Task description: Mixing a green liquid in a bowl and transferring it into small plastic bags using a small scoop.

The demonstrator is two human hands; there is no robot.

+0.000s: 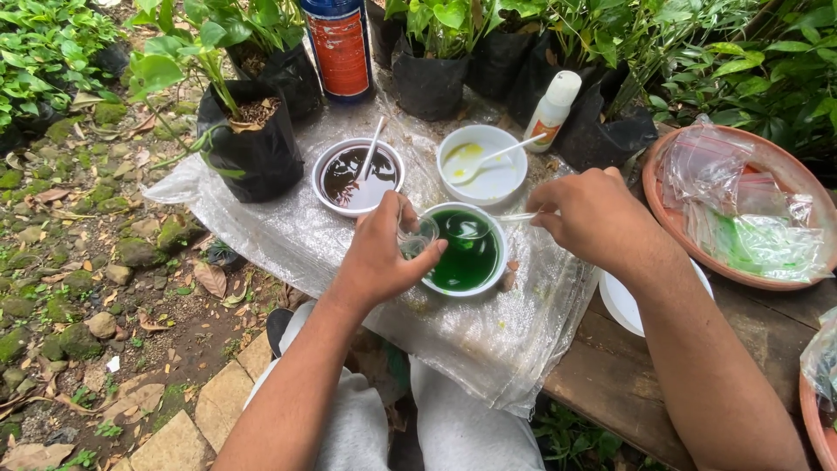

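Observation:
My left hand (382,253) holds a small clear plastic cup (417,236) at the left rim of a white bowl of green liquid (462,250). My right hand (591,216) grips the handle of a clear spoon (488,223) whose scoop rests in the green liquid. Behind it stand a white bowl of dark brown liquid (357,174) with a white spoon in it and a white bowl with yellowish liquid (482,162) and another spoon.
All bowls sit on a clear plastic sheet (488,340) over a wooden bench (610,375). A white squeeze bottle (552,110), a blue and red can (339,48) and black plant bags (253,148) stand behind. A terracotta dish (667,209) with small plastic bags lies to the right.

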